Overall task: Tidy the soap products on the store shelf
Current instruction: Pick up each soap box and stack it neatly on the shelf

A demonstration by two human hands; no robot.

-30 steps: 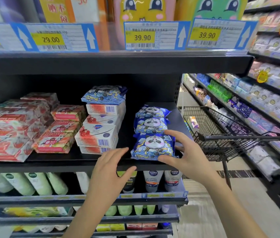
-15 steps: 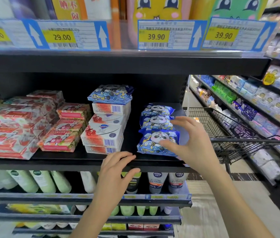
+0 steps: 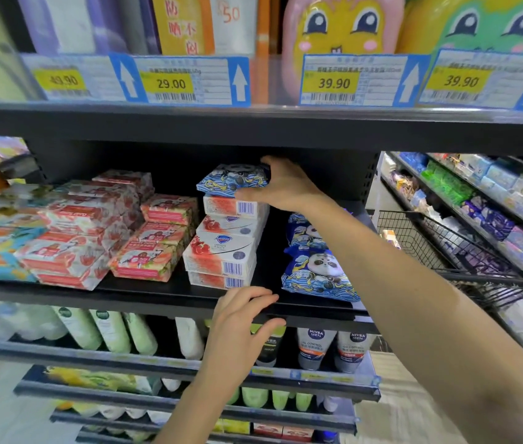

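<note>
Reach changed: your right hand (image 3: 285, 187) left the panda row (image 3: 317, 274) below its wrist and curled round the stray blue pack (image 3: 231, 181) atop the white boxes (image 3: 224, 248), likely to rejoin that row. Your left hand (image 3: 240, 322), fingers loosely spread, rested on the shelf edge (image 3: 125, 293).

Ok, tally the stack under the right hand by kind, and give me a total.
White soap boxes: 4
Blue panda pack, lying on top and gripped by the right hand: 1
Total: 5
</note>
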